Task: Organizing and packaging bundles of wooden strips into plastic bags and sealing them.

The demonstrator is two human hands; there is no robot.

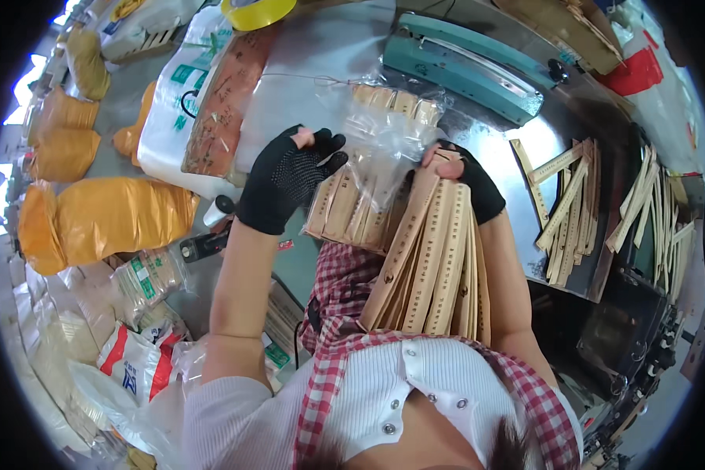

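Note:
My right hand, in a black fingerless glove, grips a fanned bundle of flat wooden strips by its upper end. The strips carry rows of small dark printed marks and hang down toward my apron. My left hand, gloved alike with a dotted palm, is empty, its fingers apart and slightly bent. It is beside a clear plastic bag lying between my hands. More wooden strips are grouped side by side under and in the bag; the film hides how they are packed.
A teal bar-shaped machine stands at the far right of the worktop. Loose strips lie on the metal surface to the right, with another pile beyond. At left are a reddish board, yellow tape and orange-wrapped packages.

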